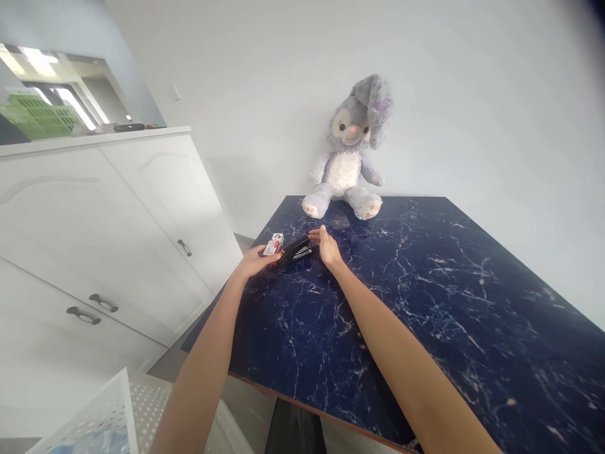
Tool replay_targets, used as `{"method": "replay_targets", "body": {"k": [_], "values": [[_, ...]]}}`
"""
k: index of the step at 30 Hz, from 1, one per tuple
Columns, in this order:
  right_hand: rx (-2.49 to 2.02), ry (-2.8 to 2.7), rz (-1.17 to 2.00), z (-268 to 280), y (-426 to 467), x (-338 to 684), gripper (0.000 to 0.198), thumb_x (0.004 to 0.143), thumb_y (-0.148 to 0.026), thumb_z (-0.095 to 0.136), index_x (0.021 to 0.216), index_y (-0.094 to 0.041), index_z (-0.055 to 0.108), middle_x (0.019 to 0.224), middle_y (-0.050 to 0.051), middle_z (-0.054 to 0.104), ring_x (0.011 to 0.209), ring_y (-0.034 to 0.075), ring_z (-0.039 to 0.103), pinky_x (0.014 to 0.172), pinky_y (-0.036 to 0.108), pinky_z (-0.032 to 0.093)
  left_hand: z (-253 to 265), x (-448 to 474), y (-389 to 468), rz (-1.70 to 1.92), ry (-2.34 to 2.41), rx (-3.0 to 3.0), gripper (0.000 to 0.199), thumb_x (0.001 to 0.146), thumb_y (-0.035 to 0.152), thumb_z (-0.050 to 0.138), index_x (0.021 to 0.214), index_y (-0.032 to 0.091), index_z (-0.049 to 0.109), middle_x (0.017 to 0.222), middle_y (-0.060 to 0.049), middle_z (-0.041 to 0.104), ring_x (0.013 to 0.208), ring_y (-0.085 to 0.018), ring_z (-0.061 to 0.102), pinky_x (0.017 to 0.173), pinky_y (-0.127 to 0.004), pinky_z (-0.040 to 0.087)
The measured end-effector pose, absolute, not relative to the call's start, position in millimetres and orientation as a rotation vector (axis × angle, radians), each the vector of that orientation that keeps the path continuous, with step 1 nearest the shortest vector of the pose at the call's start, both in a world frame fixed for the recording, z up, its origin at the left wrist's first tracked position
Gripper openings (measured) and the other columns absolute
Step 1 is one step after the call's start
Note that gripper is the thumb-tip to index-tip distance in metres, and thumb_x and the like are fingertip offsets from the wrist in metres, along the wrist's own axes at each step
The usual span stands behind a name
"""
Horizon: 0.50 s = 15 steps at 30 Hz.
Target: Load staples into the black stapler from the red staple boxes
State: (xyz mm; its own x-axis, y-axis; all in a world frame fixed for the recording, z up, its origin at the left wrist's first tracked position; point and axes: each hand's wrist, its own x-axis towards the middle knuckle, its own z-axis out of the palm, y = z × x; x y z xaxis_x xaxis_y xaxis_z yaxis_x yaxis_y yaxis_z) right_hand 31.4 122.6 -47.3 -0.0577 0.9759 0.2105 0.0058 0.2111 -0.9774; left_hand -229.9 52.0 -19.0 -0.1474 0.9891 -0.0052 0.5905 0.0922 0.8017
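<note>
On the dark blue marbled table (378, 302) lies a black stapler (297, 248), a silvery metal strip showing along its side. My left hand (255, 261) is closed around a small white box with red and dark print (274, 244), just left of the stapler. Its thumb reaches toward the stapler's left end, where a bit of orange shows. My right hand (328, 247) is at the stapler's right end with its fingers stretched out toward it. Whether those fingertips touch the stapler is too small to tell.
A grey plush toy (344, 170) sits at the table's back edge against the wall. White cabinets (155, 189) stand to the left, with a green basket (42, 116) on top. Below at lower left is a white perforated basket (127, 403). Something dark (295, 429) stands below the front edge.
</note>
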Motion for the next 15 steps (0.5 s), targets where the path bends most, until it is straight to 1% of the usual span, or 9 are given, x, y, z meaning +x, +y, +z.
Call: {"method": "replay_targets", "body": {"k": [3, 5, 7, 8, 10, 11, 13, 15], "values": [[-1.081, -1.375, 1.020, -45, 118, 36, 0.069, 0.102, -0.069, 0.025, 0.102, -0.021, 0.075, 0.109, 0.008, 0.076, 0.113, 0.026, 0.067, 0.106, 0.038, 0.046, -20, -231, 55, 0.883, 1.799, 1.538, 0.077, 0.060, 0.069, 0.084, 0.121, 0.024, 0.074, 0.110, -0.007, 0.077, 0.096, -0.027, 0.071, 0.086, -0.033, 0.049], [-1.136, -1.429, 0.945, -44, 117, 38, 0.069, 0.103, -0.064, 0.021, 0.104, -0.022, 0.075, 0.111, 0.007, 0.076, 0.113, 0.025, 0.067, 0.106, 0.038, 0.046, -20, -231, 56, 0.873, 1.794, 1.533, 0.077, 0.059, 0.069, 0.084, 0.120, 0.023, 0.075, 0.109, -0.006, 0.077, 0.096, -0.027, 0.071, 0.085, -0.033, 0.049], [-1.192, -1.549, 0.819, -44, 116, 39, 0.062, 0.106, -0.054, 0.021, 0.108, -0.021, 0.074, 0.113, 0.007, 0.075, 0.110, 0.024, 0.067, 0.102, 0.037, 0.048, -19, -231, 56, 0.869, 1.794, 1.531, 0.076, 0.059, 0.069, 0.084, 0.119, 0.023, 0.075, 0.109, -0.007, 0.078, 0.096, -0.028, 0.071, 0.085, -0.033, 0.049], [-1.210, -1.617, 0.757, -44, 116, 40, 0.054, 0.106, -0.047, 0.025, 0.110, -0.021, 0.072, 0.114, 0.007, 0.074, 0.108, 0.023, 0.068, 0.099, 0.036, 0.049, -18, -231, 55, 0.870, 1.793, 1.532, 0.076, 0.059, 0.069, 0.085, 0.118, 0.022, 0.075, 0.109, -0.007, 0.077, 0.096, -0.028, 0.071, 0.084, -0.033, 0.049], [-1.217, -1.741, 0.654, -45, 117, 43, 0.035, 0.100, -0.030, 0.039, 0.113, -0.021, 0.071, 0.114, 0.006, 0.073, 0.104, 0.023, 0.067, 0.097, 0.035, 0.049, -18, -230, 54, 0.881, 1.785, 1.540, 0.075, 0.059, 0.068, 0.085, 0.118, 0.022, 0.075, 0.110, -0.007, 0.077, 0.097, -0.028, 0.071, 0.084, -0.033, 0.050], [-1.209, -1.793, 0.618, -45, 117, 45, 0.031, 0.094, -0.022, 0.046, 0.112, -0.021, 0.071, 0.114, 0.006, 0.073, 0.105, 0.023, 0.066, 0.098, 0.035, 0.048, -17, -230, 53, 0.901, 1.780, 1.541, 0.073, 0.060, 0.066, 0.085, 0.117, 0.023, 0.076, 0.111, -0.007, 0.077, 0.096, -0.028, 0.071, 0.083, -0.033, 0.050], [-1.179, -1.892, 0.551, -44, 116, 50, 0.031, 0.083, -0.010, 0.051, 0.103, -0.020, 0.073, 0.110, 0.007, 0.072, 0.106, 0.024, 0.063, 0.103, 0.037, 0.044, -18, -230, 52, 0.981, 1.776, 1.520, 0.067, 0.063, 0.063, 0.085, 0.115, 0.023, 0.077, 0.110, -0.007, 0.078, 0.094, -0.028, 0.072, 0.081, -0.034, 0.051], [-1.140, -1.986, 0.490, -43, 115, 56, 0.031, 0.078, -0.005, 0.053, 0.095, -0.019, 0.074, 0.107, 0.007, 0.071, 0.108, 0.025, 0.060, 0.107, 0.038, 0.041, -19, -230, 52, 1.084, 1.787, 1.475, 0.060, 0.069, 0.059, 0.082, 0.115, 0.021, 0.076, 0.107, -0.008, 0.078, 0.092, -0.028, 0.073, 0.081, -0.035, 0.052]]}}
